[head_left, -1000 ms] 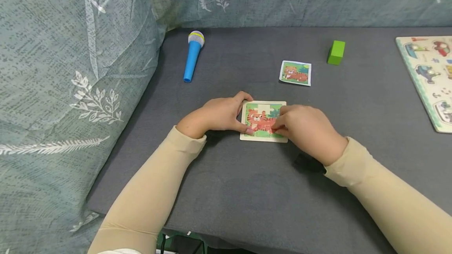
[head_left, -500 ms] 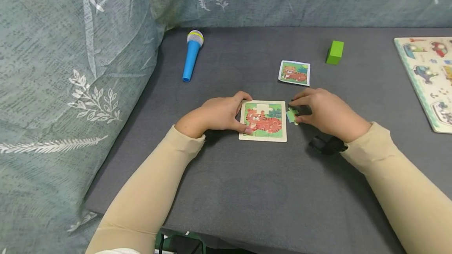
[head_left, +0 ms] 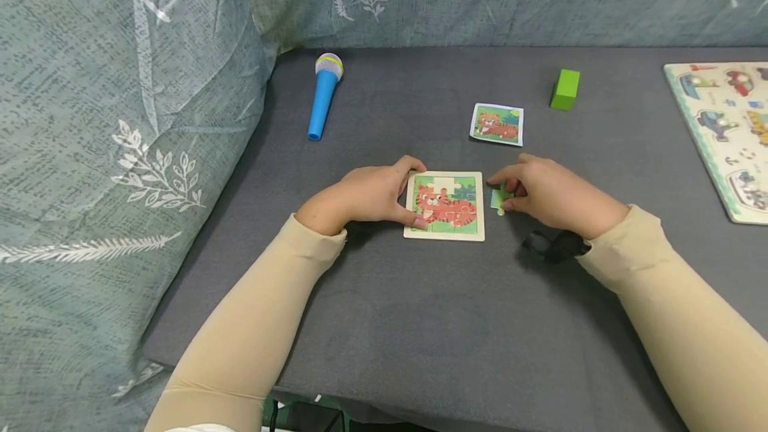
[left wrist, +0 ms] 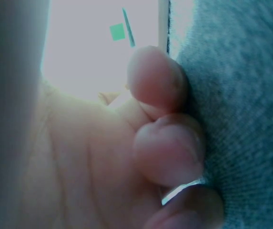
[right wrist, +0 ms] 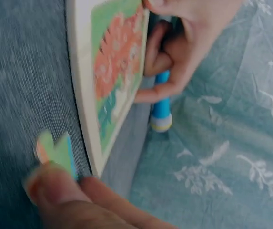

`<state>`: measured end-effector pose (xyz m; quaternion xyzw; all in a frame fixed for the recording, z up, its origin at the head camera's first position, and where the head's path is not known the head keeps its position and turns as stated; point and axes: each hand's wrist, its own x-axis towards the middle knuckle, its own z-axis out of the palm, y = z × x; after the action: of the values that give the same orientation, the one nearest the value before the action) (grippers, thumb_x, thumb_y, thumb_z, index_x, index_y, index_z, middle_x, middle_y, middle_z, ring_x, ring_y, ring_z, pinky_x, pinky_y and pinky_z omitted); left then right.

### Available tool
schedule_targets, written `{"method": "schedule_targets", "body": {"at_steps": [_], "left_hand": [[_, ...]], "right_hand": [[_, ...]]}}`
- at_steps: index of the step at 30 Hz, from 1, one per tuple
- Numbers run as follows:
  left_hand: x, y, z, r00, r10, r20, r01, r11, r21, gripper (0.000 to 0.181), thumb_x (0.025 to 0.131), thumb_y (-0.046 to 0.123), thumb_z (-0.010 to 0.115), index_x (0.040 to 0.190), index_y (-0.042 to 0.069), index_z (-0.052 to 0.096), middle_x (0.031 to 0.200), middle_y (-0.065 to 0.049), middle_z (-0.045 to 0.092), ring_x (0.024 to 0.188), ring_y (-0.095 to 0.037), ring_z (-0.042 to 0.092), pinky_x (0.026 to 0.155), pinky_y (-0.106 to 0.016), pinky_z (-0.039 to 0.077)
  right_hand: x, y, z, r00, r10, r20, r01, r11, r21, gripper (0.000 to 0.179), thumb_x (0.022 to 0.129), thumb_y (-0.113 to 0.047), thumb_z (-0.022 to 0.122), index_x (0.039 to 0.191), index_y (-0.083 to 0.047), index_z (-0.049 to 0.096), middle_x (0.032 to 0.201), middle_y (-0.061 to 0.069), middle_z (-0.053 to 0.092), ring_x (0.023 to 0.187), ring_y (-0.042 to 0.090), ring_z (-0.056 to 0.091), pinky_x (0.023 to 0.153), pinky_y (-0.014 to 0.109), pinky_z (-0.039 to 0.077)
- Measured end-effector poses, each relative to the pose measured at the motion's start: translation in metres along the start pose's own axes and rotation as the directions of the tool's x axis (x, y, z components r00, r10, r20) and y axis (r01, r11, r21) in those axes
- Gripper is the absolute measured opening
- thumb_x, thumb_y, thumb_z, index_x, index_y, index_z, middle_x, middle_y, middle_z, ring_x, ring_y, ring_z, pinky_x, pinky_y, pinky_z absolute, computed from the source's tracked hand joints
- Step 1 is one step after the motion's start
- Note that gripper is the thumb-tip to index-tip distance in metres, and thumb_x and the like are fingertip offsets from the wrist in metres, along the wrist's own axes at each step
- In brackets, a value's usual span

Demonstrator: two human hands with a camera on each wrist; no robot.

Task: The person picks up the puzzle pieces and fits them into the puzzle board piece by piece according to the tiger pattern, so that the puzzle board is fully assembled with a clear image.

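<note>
In the head view a small tiger jigsaw puzzle board (head_left: 482,209) lies on the grey cloth, a bare pale patch showing at its upper middle. My left hand (head_left: 375,193) grips its left side, index finger at the upper corner and thumb over the lower part. To the right of the board, my right hand (head_left: 543,192) pinches a green puzzle piece (head_left: 497,200) between thumb and fingers. From the right wrist, the puzzle piece (right wrist: 60,155) appears at the fingertips beside the board's frame (right wrist: 82,90). Glare washes out the board in the left wrist view.
Behind the board lies a tiger picture card (head_left: 497,125), with a green block (head_left: 565,90) farther right. A blue toy microphone (head_left: 323,99) lies at the back left, near a patterned cushion (head_left: 150,172). A larger picture board (head_left: 714,145) sits at the right edge.
My right hand has moved right, from the board's right side to the loose puzzle piece, which has since turned slightly in its fingers. My left hand keeps its place on the board.
</note>
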<state>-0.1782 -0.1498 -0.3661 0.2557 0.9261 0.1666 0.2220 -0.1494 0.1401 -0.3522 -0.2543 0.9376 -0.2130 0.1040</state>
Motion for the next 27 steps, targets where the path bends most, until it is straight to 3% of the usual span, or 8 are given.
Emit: {"method": "schedule_targets", "body": {"at_steps": [6,12,17,24,27], "left_hand": [[-0.001,-0.001,-0.001,1.0,0.0,-0.003,0.0,1.0,0.001,0.089,0.084,0.053,0.086,0.151,0.017,0.04,0.094,-0.004,0.058,0.075,-0.018,0.055,0.069,-0.033,0.042],[-0.002,-0.001,-0.002,1.0,0.0,-0.006,0.0,1.0,0.001,0.088,0.084,0.053,0.086,0.151,0.017,0.041,0.094,-0.004,0.058,0.076,-0.018,0.054,0.069,-0.033,0.042],[-0.003,-0.002,-0.003,1.0,0.0,-0.011,0.0,1.0,0.003,0.088,0.084,0.052,0.086,0.151,0.017,0.041,0.093,-0.003,0.058,0.075,-0.017,0.054,0.069,-0.033,0.041],[-0.003,-0.001,-0.003,1.0,-0.006,-0.007,0.006,1.0,-0.01,0.088,0.084,0.051,0.087,0.15,0.016,0.041,0.092,-0.003,0.058,0.074,-0.017,0.054,0.069,-0.033,0.041],[-0.002,0.0,-0.001,1.0,-0.002,0.005,0.002,1.0,-0.011,0.089,0.084,0.051,0.087,0.151,0.016,0.041,0.093,-0.003,0.058,0.075,-0.017,0.054,0.069,-0.033,0.041]], "right_hand": [[-0.001,0.006,-0.006,0.999,0.019,-0.029,-0.02,1.0,-0.019,0.025,0.083,-0.009,0.09,0.105,-0.003,0.083,0.088,0.005,0.064,0.083,0.024,0.062,0.075,0.042,0.049],[0.002,0.009,-0.009,0.998,0.054,0.013,-0.054,0.998,0.017,0.018,0.084,-0.011,0.09,0.092,-0.002,0.076,0.094,0.008,0.065,0.087,0.026,0.066,0.081,0.045,0.052],[0.004,0.012,-0.01,0.998,0.047,0.048,-0.051,0.995,0.082,0.021,0.086,-0.008,0.088,0.096,-0.004,0.07,0.088,0.004,0.069,0.083,0.022,0.066,0.079,0.043,0.051],[0.001,0.018,-0.017,0.991,-0.003,0.134,-0.013,0.993,0.116,0.017,0.096,-0.007,0.078,0.106,-0.007,0.064,0.081,0.002,0.056,0.073,0.019,0.05,0.067,0.035,0.04],[-0.002,0.012,-0.02,0.992,-0.003,0.125,-0.014,0.991,0.134,0.013,0.1,-0.005,0.072,0.111,-0.008,0.067,0.082,0.001,0.056,0.073,0.019,0.049,0.066,0.034,0.039]]}}
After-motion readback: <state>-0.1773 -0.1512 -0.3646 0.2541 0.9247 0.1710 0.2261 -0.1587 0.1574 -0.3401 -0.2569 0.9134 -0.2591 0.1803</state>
